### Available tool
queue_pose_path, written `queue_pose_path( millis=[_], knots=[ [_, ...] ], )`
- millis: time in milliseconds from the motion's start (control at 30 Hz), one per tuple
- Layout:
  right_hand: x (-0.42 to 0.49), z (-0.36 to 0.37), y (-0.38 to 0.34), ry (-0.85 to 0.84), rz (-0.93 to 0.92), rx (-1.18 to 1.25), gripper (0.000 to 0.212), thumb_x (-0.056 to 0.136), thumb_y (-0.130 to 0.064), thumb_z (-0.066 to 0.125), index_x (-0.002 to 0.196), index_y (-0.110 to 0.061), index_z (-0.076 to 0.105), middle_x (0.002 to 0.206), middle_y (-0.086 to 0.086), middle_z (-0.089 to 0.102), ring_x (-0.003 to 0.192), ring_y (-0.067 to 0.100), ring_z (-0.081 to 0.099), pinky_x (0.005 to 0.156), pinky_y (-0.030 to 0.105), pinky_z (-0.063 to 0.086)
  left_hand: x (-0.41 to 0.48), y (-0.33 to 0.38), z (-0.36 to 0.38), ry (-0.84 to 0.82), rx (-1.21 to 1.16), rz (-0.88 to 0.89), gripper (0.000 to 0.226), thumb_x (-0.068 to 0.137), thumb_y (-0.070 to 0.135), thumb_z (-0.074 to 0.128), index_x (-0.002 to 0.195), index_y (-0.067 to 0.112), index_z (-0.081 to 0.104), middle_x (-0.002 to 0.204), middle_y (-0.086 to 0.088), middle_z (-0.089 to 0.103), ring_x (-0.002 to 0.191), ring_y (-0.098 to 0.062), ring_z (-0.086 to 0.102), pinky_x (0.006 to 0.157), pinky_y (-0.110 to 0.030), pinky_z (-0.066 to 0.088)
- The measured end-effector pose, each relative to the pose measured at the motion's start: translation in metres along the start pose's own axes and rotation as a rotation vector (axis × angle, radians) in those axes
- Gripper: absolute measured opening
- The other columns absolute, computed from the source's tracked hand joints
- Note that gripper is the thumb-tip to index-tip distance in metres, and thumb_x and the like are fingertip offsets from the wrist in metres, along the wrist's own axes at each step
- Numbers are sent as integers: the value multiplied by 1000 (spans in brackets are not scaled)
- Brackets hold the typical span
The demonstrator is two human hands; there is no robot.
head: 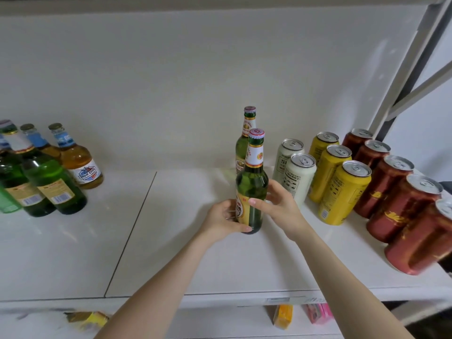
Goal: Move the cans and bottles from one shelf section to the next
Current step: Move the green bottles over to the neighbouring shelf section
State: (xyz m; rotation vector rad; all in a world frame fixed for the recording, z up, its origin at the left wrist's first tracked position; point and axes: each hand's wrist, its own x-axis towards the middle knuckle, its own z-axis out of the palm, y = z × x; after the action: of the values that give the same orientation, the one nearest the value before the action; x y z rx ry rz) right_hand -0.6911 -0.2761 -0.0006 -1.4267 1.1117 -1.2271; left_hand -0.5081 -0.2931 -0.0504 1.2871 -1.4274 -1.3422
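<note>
A green beer bottle [252,184] with a gold label stands upright on the right shelf section [220,260]. My left hand [223,220] grips its lower body from the left, thumb at its base. My right hand [278,204] holds it from the right, thumb across the label. A second green bottle [244,140] stands just behind it. To the right stand white cans [297,177], yellow cans [342,189] and several red cans [401,204]. On the left section [73,253] are several green bottles [51,184] and amber bottles [78,160].
A seam [132,231] divides the two shelf sections. A white back wall and a metal upright [401,77] close the shelf at the rear and right. Below the front edge lie yellow [282,315] and pink [318,313] packets on a lower shelf.
</note>
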Motion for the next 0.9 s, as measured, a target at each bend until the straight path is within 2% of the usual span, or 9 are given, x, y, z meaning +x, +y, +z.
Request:
queue_pose_path(
  millis=[200, 433, 500, 700, 900],
  knots=[
    [16, 1, 4, 34, 22, 30, 45, 78, -19, 84, 119, -19, 64, 115, -3, 71, 113, 19, 63, 97, 37, 52, 15, 5, 1, 38, -1, 3, 60, 57, -11, 89, 110, 8, 66, 100, -4, 74, 85, -8, 72, 72, -18, 55],
    [32, 1, 7, 79, 38, 56, 49, 79, -18, 83, 122, -19, 62, 118, -1, 71, 117, 21, 62, 104, 49, 49, 35, 11, -1, 17, 17, 2, 59, 58, -7, 90, 107, 15, 67, 102, -1, 74, 91, -11, 72, 73, -17, 54],
    [35, 1, 8, 93, 32, 58, 47, 79, -17, 83, 122, -20, 62, 117, -2, 71, 116, 19, 63, 103, 48, 49, 42, 11, 0, 10, 19, -1, 58, 58, -7, 90, 106, 16, 67, 103, -1, 74, 91, -12, 72, 73, -18, 55],
    [42, 0, 8, 125, 18, 74, 46, 82, -14, 80, 124, -17, 61, 118, -2, 71, 115, 17, 64, 104, 46, 49, 55, 13, 1, -6, 24, 5, 54, 59, -11, 88, 99, 19, 68, 95, 5, 73, 79, 1, 71, 69, -14, 53],
    [43, 0, 8, 125, 16, 69, 45, 83, -15, 79, 123, -23, 60, 116, -7, 71, 112, 9, 64, 104, 38, 50, 59, 14, 1, 1, 31, 2, 56, 59, -13, 87, 100, 18, 66, 94, 3, 72, 76, 3, 71, 67, -13, 53]
  ],
)
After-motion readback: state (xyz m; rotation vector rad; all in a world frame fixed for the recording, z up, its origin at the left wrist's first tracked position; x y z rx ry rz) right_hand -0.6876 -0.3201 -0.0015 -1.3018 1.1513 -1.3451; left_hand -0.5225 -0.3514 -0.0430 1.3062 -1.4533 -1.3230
